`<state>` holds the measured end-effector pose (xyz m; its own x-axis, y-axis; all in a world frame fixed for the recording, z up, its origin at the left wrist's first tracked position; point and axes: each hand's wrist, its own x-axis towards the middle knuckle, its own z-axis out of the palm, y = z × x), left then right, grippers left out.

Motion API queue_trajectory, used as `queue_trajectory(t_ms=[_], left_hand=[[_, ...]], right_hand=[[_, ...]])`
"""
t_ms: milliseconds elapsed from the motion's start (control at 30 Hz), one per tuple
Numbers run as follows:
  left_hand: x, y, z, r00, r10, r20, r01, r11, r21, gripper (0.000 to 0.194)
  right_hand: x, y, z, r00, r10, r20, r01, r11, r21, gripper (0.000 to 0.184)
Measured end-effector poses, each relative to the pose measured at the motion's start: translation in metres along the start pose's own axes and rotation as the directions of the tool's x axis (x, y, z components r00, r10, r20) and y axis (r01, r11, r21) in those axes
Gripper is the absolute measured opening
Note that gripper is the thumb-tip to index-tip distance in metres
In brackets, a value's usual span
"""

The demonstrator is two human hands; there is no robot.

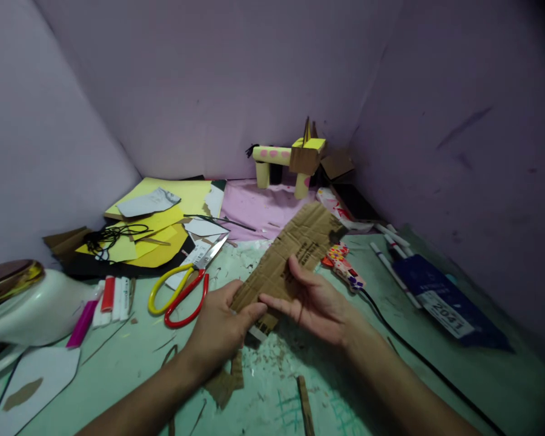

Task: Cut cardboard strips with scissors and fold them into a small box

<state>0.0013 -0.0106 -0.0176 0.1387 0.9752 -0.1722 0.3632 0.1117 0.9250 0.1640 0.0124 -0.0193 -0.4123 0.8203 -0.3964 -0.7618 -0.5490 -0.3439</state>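
A torn-edged piece of brown cardboard [288,254] with dark print is held up over the middle of the table. My left hand [224,327] pinches its lower left end, thumb on top. At its right edge, my right hand [315,300] lays its thumb on the face, with the index finger across the lower part; its other fingers are partly hidden. Just left of my left hand lie scissors [186,284] with one yellow and one red handle, blades apart. Beyond the cardboard's right edge lies a colourful glue gun [345,269] with a black cord.
At the back stands a yellow cardboard animal [286,156] with pink spots. Yellow paper sheets [163,242] and black string [113,239] lie at the left, near markers [113,300] and a white appliance [45,303]. A blue packet [445,297] lies right; cardboard scraps [224,384] are in front.
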Motion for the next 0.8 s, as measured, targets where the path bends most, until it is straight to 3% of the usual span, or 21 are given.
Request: queue_trajectory(t_ms=[100, 233, 333, 433, 533, 667, 733, 800], left_hand=[[-0.003, -0.001, 0.001, 0.997, 0.074, -0.005, -0.074, 0.996, 0.047, 0.011], [-0.002, -0.002, -0.006, 0.994, 0.061, 0.086, -0.065, 0.997, 0.037, 0.017], [0.003, 0.000, -0.025, 0.991, 0.075, 0.113, -0.079, 0.997, 0.026, 0.037], [0.008, 0.004, -0.050, 0.994, 0.042, 0.101, -0.038, 0.999, -0.038, 0.038], [0.009, 0.006, -0.061, 0.978, -0.040, 0.203, 0.061, 0.993, -0.099, 0.045], [0.003, 0.005, -0.046, 0.955, -0.064, 0.288, 0.148, 0.948, -0.282, 0.057], [0.000, 0.003, -0.036, 0.957, -0.051, 0.287, 0.157, 0.918, -0.363, 0.047], [-0.002, 0.001, -0.029, 0.962, -0.044, 0.271, 0.138, 0.931, -0.338, 0.032]], right_hand=[[-0.001, 0.003, -0.002, 1.000, 0.005, -0.024, -0.007, 0.998, -0.061, 0.015], [0.001, 0.004, -0.002, 0.996, -0.015, -0.091, 0.007, 0.996, -0.088, 0.016], [0.001, 0.002, -0.002, 0.985, -0.060, -0.160, 0.047, 0.995, -0.084, 0.009], [0.001, -0.001, -0.002, 0.973, -0.091, -0.212, 0.076, 0.994, -0.079, 0.009], [0.002, -0.004, -0.003, 0.978, -0.067, -0.197, 0.057, 0.997, -0.059, 0.016], [0.003, -0.004, -0.004, 0.995, -0.003, -0.104, -0.002, 0.999, -0.050, 0.027], [0.002, -0.002, -0.005, 0.998, 0.005, -0.063, -0.009, 0.999, -0.051, 0.025], [0.001, 0.000, -0.005, 0.999, -0.005, -0.041, 0.002, 0.999, -0.054, 0.022]])
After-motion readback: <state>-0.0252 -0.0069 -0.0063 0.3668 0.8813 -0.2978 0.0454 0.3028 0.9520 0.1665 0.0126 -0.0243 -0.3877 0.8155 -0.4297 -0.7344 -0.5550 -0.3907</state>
